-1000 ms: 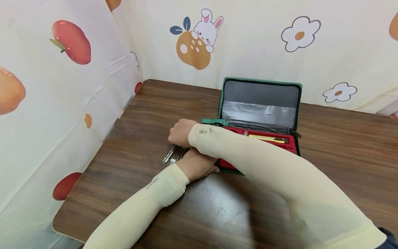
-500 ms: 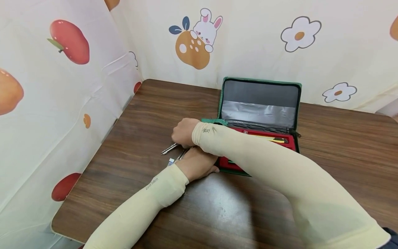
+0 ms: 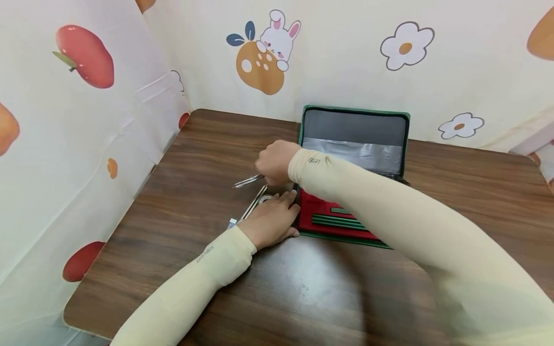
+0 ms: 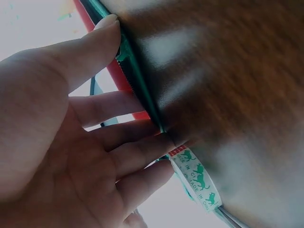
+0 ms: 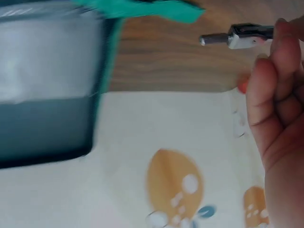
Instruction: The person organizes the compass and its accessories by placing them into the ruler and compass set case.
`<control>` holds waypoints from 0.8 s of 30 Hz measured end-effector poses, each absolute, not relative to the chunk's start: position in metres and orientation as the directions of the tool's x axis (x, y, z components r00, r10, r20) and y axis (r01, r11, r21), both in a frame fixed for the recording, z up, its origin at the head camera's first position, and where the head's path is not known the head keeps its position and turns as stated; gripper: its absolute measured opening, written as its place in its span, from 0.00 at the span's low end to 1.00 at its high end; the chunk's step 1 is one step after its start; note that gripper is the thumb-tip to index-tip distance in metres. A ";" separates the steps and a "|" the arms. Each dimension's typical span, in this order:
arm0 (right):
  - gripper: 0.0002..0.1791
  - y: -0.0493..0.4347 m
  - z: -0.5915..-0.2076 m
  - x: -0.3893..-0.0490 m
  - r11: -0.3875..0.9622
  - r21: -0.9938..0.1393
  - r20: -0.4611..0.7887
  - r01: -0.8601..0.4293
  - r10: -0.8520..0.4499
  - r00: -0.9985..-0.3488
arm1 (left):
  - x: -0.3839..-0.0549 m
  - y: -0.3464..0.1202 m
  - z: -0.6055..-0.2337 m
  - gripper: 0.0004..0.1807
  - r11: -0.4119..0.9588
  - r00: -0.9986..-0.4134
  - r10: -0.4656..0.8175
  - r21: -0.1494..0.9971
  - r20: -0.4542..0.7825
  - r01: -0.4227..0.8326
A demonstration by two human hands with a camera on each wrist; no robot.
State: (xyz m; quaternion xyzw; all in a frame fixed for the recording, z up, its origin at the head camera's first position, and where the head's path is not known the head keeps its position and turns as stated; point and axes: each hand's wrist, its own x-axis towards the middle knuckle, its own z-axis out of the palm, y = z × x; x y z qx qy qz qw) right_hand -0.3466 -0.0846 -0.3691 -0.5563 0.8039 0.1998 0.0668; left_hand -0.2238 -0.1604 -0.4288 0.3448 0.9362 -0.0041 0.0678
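My right hand pinches a metal drawing compass near its head, just left of the case. In the head view the compass legs point left from under the hand. My left hand lies flat at the left edge of the green zip case, fingers extended and thumb by its front corner. Beside its fingertips is a white round roll printed with green animals and lettering. A slim metal tool lies on the table by the left hand, partly hidden by it.
The open case has a red tray holding green pencils, and a raised lid with a silvery pocket. My right forearm covers much of the tray. A small eraser lies near the left sleeve. A printed curtain hangs behind the table.
My right hand has lifted away from the left hand, up and to the right, carrying the compass. The left hand stays by the case. More of the tray's front and the green pencils now show.
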 end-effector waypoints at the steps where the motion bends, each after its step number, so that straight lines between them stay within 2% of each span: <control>1: 0.11 -0.079 -0.367 -0.348 0.312 0.255 -0.323 -0.915 -0.865 -0.385 | -0.224 -0.161 -0.428 0.33 0.768 -0.756 0.638 0.042 -0.147 0.640; 8: 0.13 -0.035 -0.363 -0.354 0.408 0.258 -0.313 -0.876 -0.822 -0.475 | -0.224 -0.168 -0.428 0.31 0.779 -0.759 0.625 0.075 -0.182 0.623; 14: 0.13 0.016 -0.365 -0.349 0.493 0.197 -0.327 -0.847 -0.782 -0.531 | -0.222 -0.165 -0.430 0.30 0.781 -0.756 0.623 0.106 -0.200 0.615; 24: 0.07 0.096 -0.373 -0.325 0.543 0.099 -0.265 -0.834 -0.793 -0.548 | -0.222 -0.159 -0.427 0.31 0.761 -0.742 0.648 0.119 -0.171 0.637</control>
